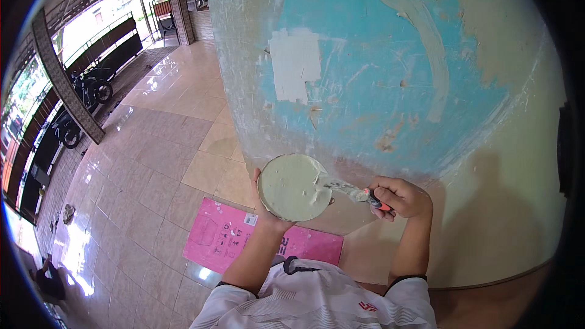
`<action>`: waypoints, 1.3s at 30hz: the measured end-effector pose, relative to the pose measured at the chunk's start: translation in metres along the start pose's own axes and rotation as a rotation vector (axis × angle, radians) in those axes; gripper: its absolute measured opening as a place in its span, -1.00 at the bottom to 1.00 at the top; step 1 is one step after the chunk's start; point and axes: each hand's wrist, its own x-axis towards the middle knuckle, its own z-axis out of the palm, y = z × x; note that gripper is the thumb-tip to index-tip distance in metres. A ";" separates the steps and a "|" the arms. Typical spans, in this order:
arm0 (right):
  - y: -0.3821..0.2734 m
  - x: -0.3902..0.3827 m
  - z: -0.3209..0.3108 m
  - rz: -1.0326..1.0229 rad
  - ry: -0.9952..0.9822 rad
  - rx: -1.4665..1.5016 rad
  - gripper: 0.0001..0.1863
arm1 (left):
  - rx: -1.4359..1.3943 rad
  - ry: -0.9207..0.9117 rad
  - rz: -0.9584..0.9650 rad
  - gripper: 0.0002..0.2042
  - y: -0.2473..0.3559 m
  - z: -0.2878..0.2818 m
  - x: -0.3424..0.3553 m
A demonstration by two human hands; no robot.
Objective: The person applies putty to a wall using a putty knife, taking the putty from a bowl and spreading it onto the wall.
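Well, my left grip [265, 212] clasps the tub [294, 155] on my feed; right of it, my right grip [399, 197] clamps the scraper [352, 191], blade touching the putty [286, 187].

**Putty knife [348, 189] held to pale green putty [287, 186] in a round container [259, 193]**

The round container is held at its left and lower side by the left hand [267, 216], which is partly hidden by it. The orange-and-black handle of the putty knife is gripped by the right hand [399, 198], and its smeared blade is rested on the putty at the right rim. Behind, a wall [365, 42] is covered partly in worn blue paint, marked by a squarish white patch [295, 64] and a curved pale stripe [437, 55]. Below, a pink cardboard sheet [317, 245] is laid on a tiled floor [146, 146]. Motorcycles [100, 91] are parked at far left.
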 end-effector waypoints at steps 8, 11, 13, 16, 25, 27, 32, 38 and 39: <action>0.015 0.004 0.020 -0.387 0.278 -0.369 -0.73 | 0.020 -0.055 -0.022 -0.24 -0.005 0.008 0.001; -0.013 0.000 0.020 -0.422 0.196 -0.482 -0.67 | 0.032 -0.097 -0.044 -0.24 -0.003 0.010 0.001; -0.011 0.006 0.023 -0.429 0.227 -0.509 -0.68 | 0.040 -0.088 -0.037 -0.24 -0.005 0.010 0.002; -0.007 0.021 0.034 -0.446 0.286 -0.610 -0.68 | 0.003 -0.073 -0.048 -0.22 -0.007 -0.002 0.006; -0.011 0.014 0.032 -0.332 0.294 -0.708 -0.71 | 0.042 -0.032 -0.012 -0.24 -0.009 0.012 0.003; -0.011 0.015 0.033 -0.321 0.281 -0.710 -0.72 | 0.029 -0.028 -0.027 -0.23 -0.006 0.005 0.005; -0.011 0.017 0.034 -0.379 0.250 -0.654 -0.73 | -0.125 -0.187 -0.060 -0.22 -0.005 0.002 0.007; -0.012 0.009 0.029 -0.315 0.219 -0.639 -0.73 | -0.043 -0.117 -0.043 -0.21 -0.005 0.007 0.005; -0.013 0.008 0.028 -0.313 0.221 -0.638 -0.73 | 0.007 -0.082 -0.029 -0.22 -0.005 0.004 0.007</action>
